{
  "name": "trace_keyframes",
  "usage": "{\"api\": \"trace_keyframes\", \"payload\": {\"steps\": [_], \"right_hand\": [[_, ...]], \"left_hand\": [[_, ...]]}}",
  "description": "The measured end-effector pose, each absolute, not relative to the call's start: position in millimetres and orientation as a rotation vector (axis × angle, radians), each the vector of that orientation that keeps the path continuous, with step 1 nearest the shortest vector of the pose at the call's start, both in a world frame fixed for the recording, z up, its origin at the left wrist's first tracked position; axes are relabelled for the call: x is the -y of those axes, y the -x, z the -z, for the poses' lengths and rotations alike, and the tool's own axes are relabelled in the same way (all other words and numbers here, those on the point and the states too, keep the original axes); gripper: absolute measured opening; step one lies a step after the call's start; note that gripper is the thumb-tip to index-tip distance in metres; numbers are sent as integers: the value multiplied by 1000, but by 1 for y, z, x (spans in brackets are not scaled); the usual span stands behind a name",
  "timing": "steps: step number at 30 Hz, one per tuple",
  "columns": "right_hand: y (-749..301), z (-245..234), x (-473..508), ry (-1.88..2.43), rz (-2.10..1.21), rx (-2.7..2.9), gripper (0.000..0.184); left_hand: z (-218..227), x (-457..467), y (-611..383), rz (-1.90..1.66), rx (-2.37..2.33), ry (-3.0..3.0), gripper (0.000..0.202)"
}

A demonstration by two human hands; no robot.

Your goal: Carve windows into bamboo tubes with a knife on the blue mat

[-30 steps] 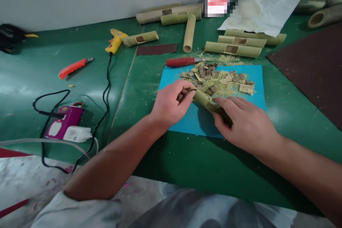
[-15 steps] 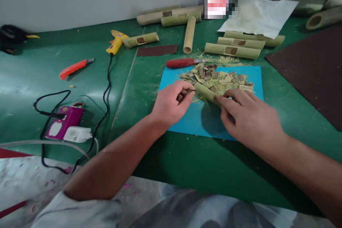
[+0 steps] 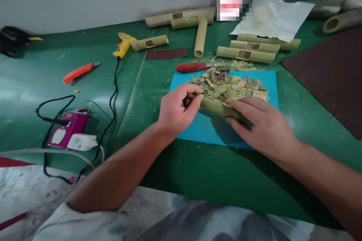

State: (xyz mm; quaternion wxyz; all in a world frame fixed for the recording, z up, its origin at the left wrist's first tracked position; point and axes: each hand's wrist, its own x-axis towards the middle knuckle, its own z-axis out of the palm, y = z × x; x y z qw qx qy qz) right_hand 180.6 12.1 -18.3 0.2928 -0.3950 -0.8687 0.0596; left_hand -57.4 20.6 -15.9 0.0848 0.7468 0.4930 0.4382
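Note:
My right hand (image 3: 263,120) is closed round a green bamboo tube (image 3: 216,107), thumb below and fingers along its upper side. The tube slants over a blue sheet (image 3: 195,128), its left end close to my left fingertips. My left hand (image 3: 181,109) is pinched shut on a small thin dark piece (image 3: 203,92); most of it is hidden by the fingers, so its kind is unclear. Beyond both hands lies a heap of bamboo chips and shavings (image 3: 226,83) on the sheet. A red-handled carving knife (image 3: 195,67) rests at the sheet's far edge.
Cut bamboo tubes (image 3: 246,54) lie along the back, some under white paper (image 3: 271,19). Brown sheets that look like sandpaper (image 3: 330,79) are at right. At left are a yellow glue gun (image 3: 124,45), an orange cutter (image 3: 80,73) and a purple power strip (image 3: 69,128) with cables.
The bamboo tube has turned to lie flatter, and its left end has come nearer my left fingers. My right hand has shifted its grip on it slightly. My left hand has moved slightly left.

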Motion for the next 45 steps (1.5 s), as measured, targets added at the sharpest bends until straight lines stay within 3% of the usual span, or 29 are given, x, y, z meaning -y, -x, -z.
{"api": "trace_keyframes", "payload": {"steps": [8,18,28,33,37,42,45], "right_hand": [[-179,21,-14,1077,-146,2371,43],[-181,16,-16,1136,-264,2393,31],[-191,-12,-32,1165,0,2463,30],[-190,-34,-71,710,16,2883,42],[-178,-43,-101,260,-307,3204,33],[-156,-40,-110,-251,-246,3146,30],[-144,-45,-107,-340,-235,3347,33]], "left_hand": [[15,-20,57,-1275,-1461,-2262,7],[15,-20,56,-1227,-1506,-2257,8],[19,-35,71,-1481,-1522,-2201,9],[21,-37,69,-1463,-1482,-2187,8],[20,-37,68,-1478,-1485,-2185,8],[19,-38,69,-1471,-1568,-2205,10],[19,-37,69,-1467,-1575,-2223,9]]}}
